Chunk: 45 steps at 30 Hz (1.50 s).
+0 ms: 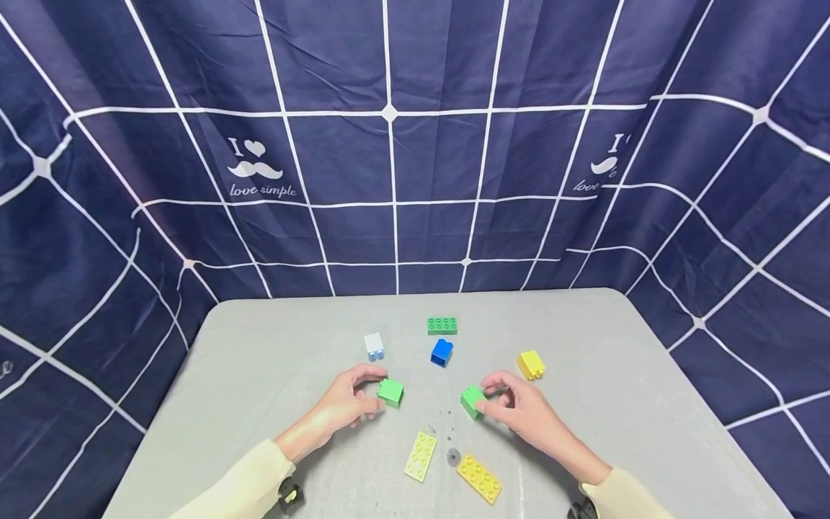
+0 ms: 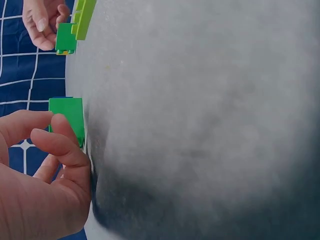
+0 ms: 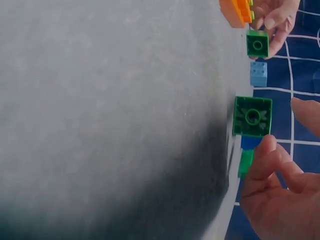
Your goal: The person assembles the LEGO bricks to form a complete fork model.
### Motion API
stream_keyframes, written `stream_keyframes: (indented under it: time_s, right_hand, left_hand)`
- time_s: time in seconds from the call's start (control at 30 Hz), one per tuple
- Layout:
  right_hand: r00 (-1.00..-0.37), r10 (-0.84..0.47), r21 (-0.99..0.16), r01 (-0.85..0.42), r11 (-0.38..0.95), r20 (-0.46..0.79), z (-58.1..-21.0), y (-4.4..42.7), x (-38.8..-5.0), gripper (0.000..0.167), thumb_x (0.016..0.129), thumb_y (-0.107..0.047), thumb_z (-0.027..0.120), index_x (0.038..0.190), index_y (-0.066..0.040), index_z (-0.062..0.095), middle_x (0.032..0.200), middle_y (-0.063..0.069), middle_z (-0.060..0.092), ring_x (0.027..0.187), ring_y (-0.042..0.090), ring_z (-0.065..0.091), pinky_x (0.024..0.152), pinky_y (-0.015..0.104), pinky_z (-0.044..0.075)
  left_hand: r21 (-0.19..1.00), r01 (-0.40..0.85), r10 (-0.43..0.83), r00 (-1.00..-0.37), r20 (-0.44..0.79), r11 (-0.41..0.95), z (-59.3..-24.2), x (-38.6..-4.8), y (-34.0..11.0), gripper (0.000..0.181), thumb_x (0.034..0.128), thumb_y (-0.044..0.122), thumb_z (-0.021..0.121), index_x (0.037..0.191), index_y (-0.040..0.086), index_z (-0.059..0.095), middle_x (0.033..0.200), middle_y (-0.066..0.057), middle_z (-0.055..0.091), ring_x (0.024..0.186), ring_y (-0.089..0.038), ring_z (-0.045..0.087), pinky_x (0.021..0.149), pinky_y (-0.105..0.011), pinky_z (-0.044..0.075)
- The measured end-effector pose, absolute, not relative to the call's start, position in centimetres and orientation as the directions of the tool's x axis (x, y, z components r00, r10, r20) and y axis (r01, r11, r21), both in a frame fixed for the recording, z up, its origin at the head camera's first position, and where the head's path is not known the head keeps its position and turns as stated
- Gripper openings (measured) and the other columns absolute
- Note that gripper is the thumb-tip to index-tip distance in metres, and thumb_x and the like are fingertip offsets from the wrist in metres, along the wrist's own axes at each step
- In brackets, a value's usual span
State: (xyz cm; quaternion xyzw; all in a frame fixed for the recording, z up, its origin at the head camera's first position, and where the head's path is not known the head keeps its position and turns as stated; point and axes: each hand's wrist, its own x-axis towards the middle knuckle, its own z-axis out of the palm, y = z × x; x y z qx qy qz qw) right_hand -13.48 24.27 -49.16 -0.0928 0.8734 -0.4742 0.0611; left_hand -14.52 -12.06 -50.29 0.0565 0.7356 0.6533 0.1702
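In the head view, my left hand [image 1: 346, 398] is at a green toy brick [image 1: 390, 393], its thumb and a finger at the brick's left side. The left wrist view shows this hand's fingertips against the same brick [image 2: 70, 112]. My right hand [image 1: 528, 412] curves beside a second green brick [image 1: 471, 401]. In the right wrist view, one fingertip touches the corner of this brick [image 3: 252, 116], whose hollow underside faces the camera, while another finger [image 3: 307, 115] stands apart from it. The two green bricks are separate, with a gap between them.
Farther back on the grey table [image 1: 259, 339] lie a pale blue brick [image 1: 374, 346], a dark green brick [image 1: 442, 326], a blue brick [image 1: 442, 352] and a yellow brick [image 1: 531, 365]. Nearer are a lime brick [image 1: 421, 456] and an orange-yellow brick [image 1: 479, 478]. A blue curtain [image 1: 441, 158] surrounds the table.
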Motion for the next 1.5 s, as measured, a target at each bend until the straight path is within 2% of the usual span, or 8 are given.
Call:
stream_keyframes:
  time_s: [0.17, 0.4, 0.57, 0.87, 1.17, 1.33, 1.5]
  right_hand:
    - [-0.976, -0.216, -0.815, -0.121, 0.566, -0.005, -49.3, 23.7, -13.6, 0.038, 0.089, -0.024, 0.091, 0.118, -0.008, 0.072, 0.105, 0.003, 0.07, 0.078, 0.013, 0.057, 0.066, 0.026, 0.048]
    - [-0.978, -0.201, -0.79, -0.076, 0.608, -0.061, -49.1, 23.3, -13.2, 0.04, 0.085, -0.021, 0.093, 0.115, -0.008, 0.071, 0.098, 0.001, 0.065, 0.081, 0.015, 0.056, 0.067, 0.027, 0.047]
    - [-0.979, -0.188, -0.783, -0.06, 0.619, -0.074, -49.1, 23.1, -13.3, 0.038, 0.085, -0.019, 0.093, 0.114, -0.008, 0.071, 0.096, 0.001, 0.063, 0.08, 0.016, 0.056, 0.066, 0.027, 0.047]
    - [-0.967, -0.237, -0.792, -0.076, 0.606, -0.088, -48.7, 23.0, -13.6, 0.038, 0.089, -0.019, 0.089, 0.118, -0.004, 0.069, 0.094, 0.003, 0.06, 0.077, 0.017, 0.054, 0.061, 0.027, 0.046]
    - [-0.962, -0.253, -0.796, -0.075, 0.6, -0.101, -48.4, 23.1, -13.7, 0.036, 0.09, -0.018, 0.089, 0.117, -0.005, 0.068, 0.094, 0.004, 0.06, 0.075, 0.016, 0.053, 0.059, 0.026, 0.045]
    - [-0.961, -0.252, -0.798, -0.061, 0.599, -0.116, -48.5, 23.1, -13.8, 0.036, 0.09, -0.017, 0.089, 0.117, -0.005, 0.068, 0.094, 0.004, 0.06, 0.074, 0.017, 0.054, 0.058, 0.027, 0.047]
    - [-0.953, -0.281, -0.808, -0.078, 0.584, -0.111, -48.5, 23.0, -13.8, 0.038, 0.09, -0.017, 0.088, 0.119, -0.003, 0.068, 0.093, 0.005, 0.06, 0.073, 0.017, 0.055, 0.058, 0.027, 0.047]
  left_hand:
    - [0.976, -0.144, 0.292, -0.938, -0.188, 0.164, -50.5, -14.8, -11.8, 0.05, 0.0883, -0.003, 0.08, 0.137, 0.0, 0.068, 0.112, -0.01, 0.068, 0.063, -0.015, 0.057, 0.048, -0.024, 0.038]
    - [0.972, -0.155, 0.295, -0.934, -0.202, 0.175, -50.8, -14.7, -11.5, 0.044, 0.0865, -0.002, 0.081, 0.129, 0.003, 0.072, 0.094, -0.009, 0.068, 0.061, -0.014, 0.055, 0.049, -0.025, 0.038]
    - [0.971, -0.161, 0.299, -0.931, -0.208, 0.174, -50.9, -14.8, -11.4, 0.042, 0.0872, -0.002, 0.082, 0.128, 0.004, 0.073, 0.087, -0.008, 0.067, 0.062, -0.015, 0.053, 0.049, -0.025, 0.037]
    - [0.976, -0.128, 0.3, -0.937, -0.178, 0.178, -50.2, -15.0, -11.8, 0.036, 0.0873, 0.0, 0.083, 0.122, 0.001, 0.072, 0.106, -0.008, 0.07, 0.065, -0.015, 0.054, 0.05, -0.024, 0.039]
    - [0.975, -0.097, 0.236, -0.961, -0.144, 0.201, -49.4, -14.8, -12.5, 0.038, 0.0846, 0.003, 0.085, 0.12, -0.001, 0.073, 0.106, -0.009, 0.068, 0.077, -0.017, 0.056, 0.055, -0.024, 0.042]
    - [0.977, -0.085, 0.245, -0.96, -0.132, 0.195, -49.3, -14.6, -13.1, 0.035, 0.0869, 0.005, 0.084, 0.119, -0.001, 0.072, 0.106, -0.01, 0.067, 0.086, -0.019, 0.061, 0.065, -0.027, 0.052]
    - [0.985, -0.087, 0.263, -0.957, -0.123, 0.147, -49.5, -14.3, -13.5, 0.035, 0.0878, 0.001, 0.081, 0.12, -0.003, 0.071, 0.11, -0.011, 0.069, 0.081, -0.019, 0.068, 0.072, -0.032, 0.059]
